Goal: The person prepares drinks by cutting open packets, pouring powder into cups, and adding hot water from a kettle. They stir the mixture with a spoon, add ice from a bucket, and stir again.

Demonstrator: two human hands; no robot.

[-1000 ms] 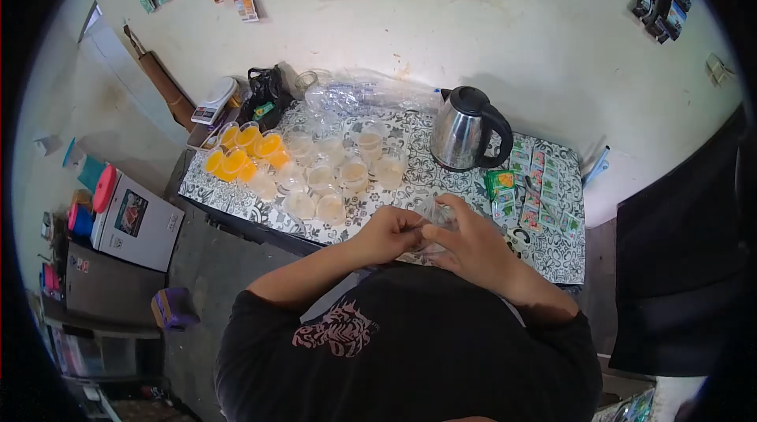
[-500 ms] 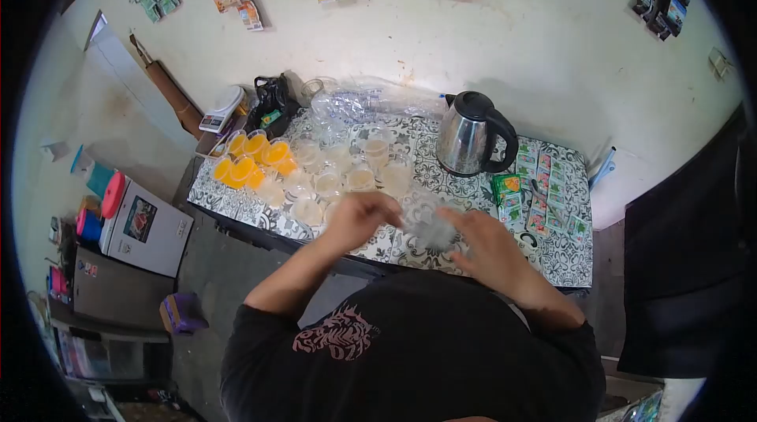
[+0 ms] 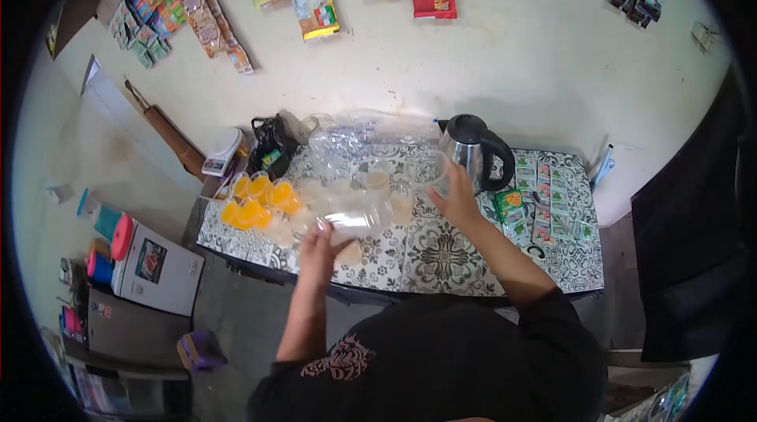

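My left hand (image 3: pixel 318 247) is closed on a clear plastic cup (image 3: pixel 356 217) tilted on its side above the front of the patterned table (image 3: pixel 473 264). My right hand (image 3: pixel 457 200) grips another clear cup (image 3: pixel 430 171), just in front of the steel kettle (image 3: pixel 465 150). Behind and beside the left hand stand several cups with pale contents (image 3: pixel 377 178), partly hidden. Several cups of orange liquid (image 3: pixel 251 212) are grouped at the table's left.
Clear plastic wrapping (image 3: pixel 347 138) and a black bag (image 3: pixel 270 142) lie along the back, near a white scale (image 3: pixel 223 152). Sachets (image 3: pixel 552 197) cover part of the right side. A white fridge (image 3: pixel 162 264) stands at left.
My hands have moved apart: the left went left and down with a clear cup, the right went up towards the kettle with another. The view has tilted up.
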